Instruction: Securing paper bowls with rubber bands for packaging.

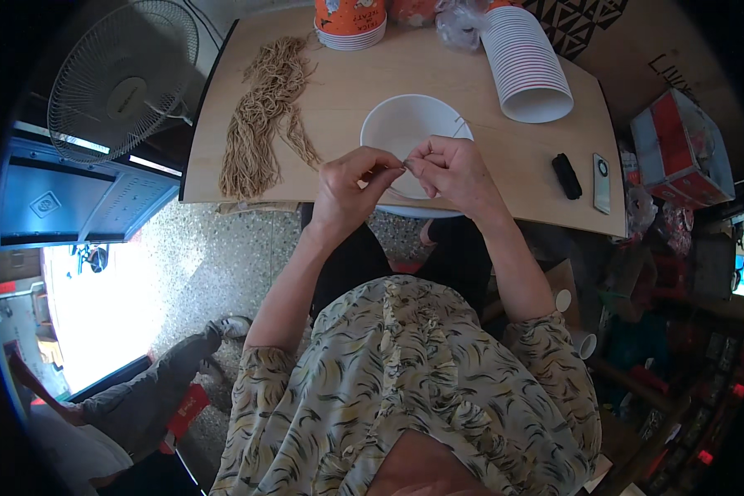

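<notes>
My left hand (351,190) and my right hand (453,169) meet over the near edge of a wooden table (438,74). Their fingertips pinch a thin pale string (405,168) between them. The hands partly cover a white bowl (409,124) that stands upright on the table; another thin strand hangs over its right rim. A long bundle of tan strings (260,116) lies on the table to the left of the bowl, apart from both hands.
A tilted stack of white paper cups (527,66) and an orange cup stack (350,23) stand at the back. A black object (566,175) and a grey remote (602,182) lie at right. A fan (124,78) stands left. Another person's leg (169,372) is lower left.
</notes>
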A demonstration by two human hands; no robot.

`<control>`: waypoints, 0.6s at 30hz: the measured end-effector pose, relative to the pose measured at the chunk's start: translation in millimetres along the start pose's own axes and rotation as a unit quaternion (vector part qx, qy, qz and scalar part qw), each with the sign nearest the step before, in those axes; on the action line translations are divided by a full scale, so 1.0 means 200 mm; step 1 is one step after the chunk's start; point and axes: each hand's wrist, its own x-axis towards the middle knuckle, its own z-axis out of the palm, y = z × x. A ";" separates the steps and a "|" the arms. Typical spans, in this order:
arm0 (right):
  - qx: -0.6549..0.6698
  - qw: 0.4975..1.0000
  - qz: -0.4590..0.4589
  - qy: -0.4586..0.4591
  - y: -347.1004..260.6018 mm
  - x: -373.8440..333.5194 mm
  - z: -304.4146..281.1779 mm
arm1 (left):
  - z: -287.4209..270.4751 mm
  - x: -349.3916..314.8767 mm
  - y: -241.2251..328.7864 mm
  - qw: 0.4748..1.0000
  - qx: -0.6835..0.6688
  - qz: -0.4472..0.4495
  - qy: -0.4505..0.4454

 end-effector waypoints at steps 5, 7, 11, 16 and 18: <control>0.000 1.000 0.002 0.002 0.02 0.02 -0.01 | -0.03 0.05 0.01 0.999 -0.021 0.004 -0.046; 0.042 0.998 -0.033 0.022 0.00 0.02 -0.03 | -0.05 0.05 0.02 0.992 -0.065 -0.078 -0.073; 0.044 0.996 -0.067 0.038 0.01 0.02 -0.07 | -0.10 0.09 0.01 0.942 -0.217 -0.214 -0.139; -0.051 0.983 -0.155 0.086 0.05 0.00 -0.05 | -0.12 0.11 0.02 0.902 -0.311 -0.263 -0.145; -0.066 0.975 -0.192 0.087 0.07 -0.01 -0.05 | -0.12 0.11 0.01 0.894 -0.323 -0.271 -0.152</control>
